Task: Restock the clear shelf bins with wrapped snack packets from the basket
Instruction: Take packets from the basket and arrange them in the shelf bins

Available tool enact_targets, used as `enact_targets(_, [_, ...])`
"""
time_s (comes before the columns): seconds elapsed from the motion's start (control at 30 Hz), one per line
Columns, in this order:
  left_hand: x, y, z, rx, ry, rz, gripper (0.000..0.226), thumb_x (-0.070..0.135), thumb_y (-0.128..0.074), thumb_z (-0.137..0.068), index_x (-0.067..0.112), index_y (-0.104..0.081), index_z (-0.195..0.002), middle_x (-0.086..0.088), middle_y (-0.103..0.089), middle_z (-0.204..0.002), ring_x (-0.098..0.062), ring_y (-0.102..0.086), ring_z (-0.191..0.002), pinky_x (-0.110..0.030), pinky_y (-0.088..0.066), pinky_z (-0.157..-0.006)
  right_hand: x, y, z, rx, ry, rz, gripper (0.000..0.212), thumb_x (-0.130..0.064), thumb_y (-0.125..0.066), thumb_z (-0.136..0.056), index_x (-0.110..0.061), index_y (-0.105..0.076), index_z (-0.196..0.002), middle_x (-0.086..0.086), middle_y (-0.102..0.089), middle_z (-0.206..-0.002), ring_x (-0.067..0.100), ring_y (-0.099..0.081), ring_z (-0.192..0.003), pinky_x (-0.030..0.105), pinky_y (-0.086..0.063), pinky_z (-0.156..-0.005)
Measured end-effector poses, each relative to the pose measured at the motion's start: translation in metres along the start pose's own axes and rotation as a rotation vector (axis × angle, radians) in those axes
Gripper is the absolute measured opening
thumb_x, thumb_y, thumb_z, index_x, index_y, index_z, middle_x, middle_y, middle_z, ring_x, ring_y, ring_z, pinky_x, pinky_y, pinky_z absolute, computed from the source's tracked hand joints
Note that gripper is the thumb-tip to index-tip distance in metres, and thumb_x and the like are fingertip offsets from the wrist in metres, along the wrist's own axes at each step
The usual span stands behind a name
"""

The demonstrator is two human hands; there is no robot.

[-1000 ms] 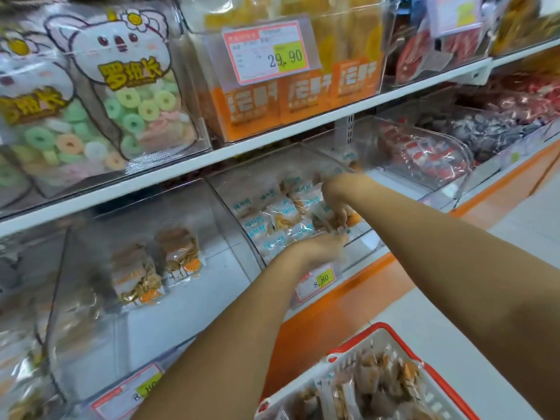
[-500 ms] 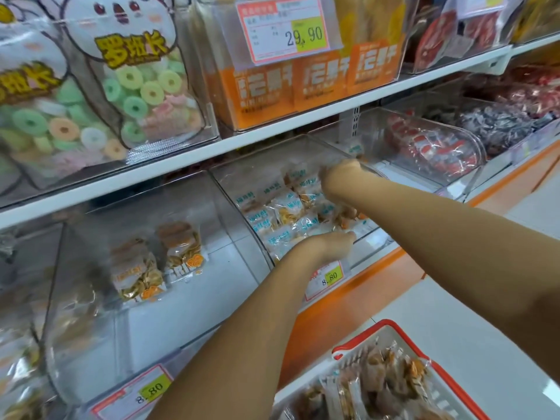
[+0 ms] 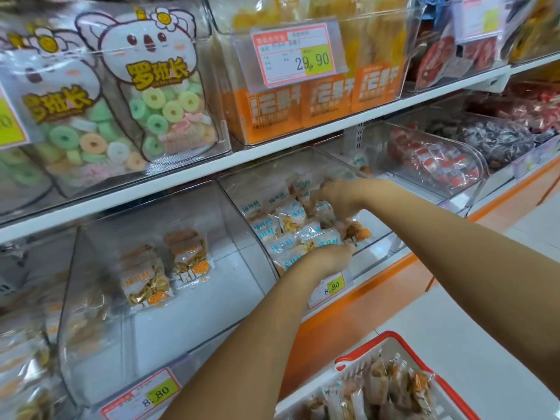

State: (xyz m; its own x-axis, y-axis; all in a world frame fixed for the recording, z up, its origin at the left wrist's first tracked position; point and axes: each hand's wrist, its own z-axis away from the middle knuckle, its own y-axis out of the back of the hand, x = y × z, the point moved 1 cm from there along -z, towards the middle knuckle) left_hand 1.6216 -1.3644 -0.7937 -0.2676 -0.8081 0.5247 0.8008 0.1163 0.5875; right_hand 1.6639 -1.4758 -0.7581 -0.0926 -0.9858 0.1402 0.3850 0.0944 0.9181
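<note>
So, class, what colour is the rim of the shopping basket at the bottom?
Red, on the white plastic basket's rim, in the head view.

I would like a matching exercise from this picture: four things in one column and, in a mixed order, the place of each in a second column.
Things:
1. basket
2. ring candy bags
3. right hand
4. 29.90 price tag

Places:
a. upper shelf, on the left
b. on the bin of orange boxes
c. on the floor, bottom right
d. inside the middle bin, among the packets

Pairs: 1-c, 2-a, 3-d, 4-b
</note>
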Motion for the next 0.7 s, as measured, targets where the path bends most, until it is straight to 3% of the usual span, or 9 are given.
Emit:
enact_targets(0.07, [-0.002, -0.001, -0.001, 0.004, 0.003, -0.013, 0.05, 0.031, -0.016, -0.107, 0.004, -0.027, -0.148, -0.021, -0.035, -0.147, -0.033, -0.037, -0.133, -0.04, -0.032, -0.106, -0.007, -0.001, 0.003, -0.045, 0.057, 0.022, 0.088, -0.004, -0.074, -0.075, -0.03, -0.03, -0.146, 0.002, -0.035, -0.148, 0.026, -0.037, -0.131, 0.034, -0.041, -0.087])
enact_targets(0.13, [-0.005, -0.001, -0.006, 0.019, -0.004, -0.039, 0.049, 0.031, -0.02, -0.106, 0.005, -0.032, -0.145, -0.021, -0.054, -0.116, -0.03, -0.056, -0.101, -0.036, -0.046, -0.085, -0.011, -0.013, 0.0, -0.067, 0.109, 0.059, 0.095, -0.015, -0.081, -0.073, -0.028, -0.024, -0.149, 0.0, -0.032, -0.15, 0.025, -0.034, -0.132, 0.038, -0.04, -0.098])
enact_targets(0.2, [-0.009, 0.0, -0.007, 0.052, 0.007, -0.03, 0.045, 0.025, -0.024, -0.106, 0.001, -0.038, -0.141, -0.014, -0.05, -0.085, -0.02, -0.044, -0.064, -0.028, -0.037, -0.055, -0.012, -0.031, -0.006, -0.026, 0.161, 0.057, 0.095, -0.016, -0.081, -0.073, -0.027, -0.024, -0.148, 0.001, -0.033, -0.147, 0.023, -0.035, -0.125, 0.04, -0.04, -0.1])
enact_targets(0.23, [-0.012, 0.001, -0.008, 0.1, 0.0, -0.006, 0.041, 0.021, -0.025, -0.105, -0.001, -0.04, -0.137, -0.016, -0.051, -0.088, -0.018, -0.038, -0.06, -0.027, -0.032, -0.052, -0.012, -0.037, -0.008, 0.02, 0.185, 0.05, 0.093, -0.016, -0.081, -0.072, -0.027, -0.026, -0.146, 0.001, -0.034, -0.144, 0.021, -0.036, -0.119, 0.038, -0.04, -0.097])
enact_targets(0.33, [-0.022, 0.007, -0.004, 0.274, -0.044, -0.003, 0.035, 0.014, -0.036, -0.1, -0.003, -0.053, -0.125, -0.023, -0.059, -0.117, -0.018, -0.046, -0.065, -0.028, -0.036, -0.055, -0.008, -0.045, -0.009, 0.146, 0.233, 0.1, 0.091, -0.031, -0.084, -0.067, -0.024, -0.031, -0.14, -0.001, -0.039, -0.135, 0.016, -0.032, -0.107, 0.032, -0.034, -0.09])
enact_targets(0.4, [-0.025, 0.007, -0.004, 0.292, -0.019, 0.018, 0.033, 0.005, -0.034, -0.099, -0.006, -0.052, -0.123, -0.024, -0.059, -0.115, -0.022, -0.051, -0.073, -0.029, -0.037, -0.058, -0.006, -0.047, -0.006, 0.227, 0.247, 0.176, 0.091, -0.045, -0.083, -0.064, -0.023, -0.034, -0.138, -0.001, -0.039, -0.13, 0.017, -0.03, -0.107, 0.031, -0.03, -0.088])
enact_targets(0.5, [-0.025, 0.001, -0.005, 0.151, 0.019, 0.034, 0.042, 0.001, -0.021, -0.101, -0.004, -0.037, -0.14, -0.021, -0.055, -0.103, -0.019, -0.041, -0.07, -0.024, -0.032, -0.053, -0.004, -0.053, -0.001, 0.373, 0.257, 0.188, 0.089, -0.056, -0.079, -0.063, -0.022, -0.037, -0.133, -0.003, -0.041, -0.127, 0.017, -0.03, -0.107, 0.031, -0.029, -0.087])
enact_targets(0.63, [-0.026, 0.003, -0.007, 0.081, 0.086, 0.079, 0.044, 0.01, -0.017, -0.103, -0.002, -0.031, -0.143, -0.009, -0.047, -0.088, -0.013, -0.033, -0.061, -0.026, -0.03, -0.055, -0.006, -0.059, 0.002, 0.453, 0.249, 0.179, 0.078, -0.053, -0.076, -0.069, -0.016, -0.038, -0.127, 0.001, -0.05, -0.123, 0.02, -0.041, -0.106, 0.033, -0.033, -0.089])
enact_targets(0.7, [-0.025, 0.001, -0.003, 0.105, 0.112, 0.104, 0.045, 0.009, -0.016, -0.103, -0.003, -0.03, -0.144, -0.011, -0.049, -0.098, -0.013, -0.044, -0.071, -0.027, -0.038, -0.067, -0.007, -0.058, 0.001, 0.476, 0.243, 0.206, 0.075, -0.051, -0.076, -0.071, -0.015, -0.038, -0.125, 0.003, -0.052, -0.12, 0.021, -0.044, -0.105, 0.033, -0.034, -0.09])
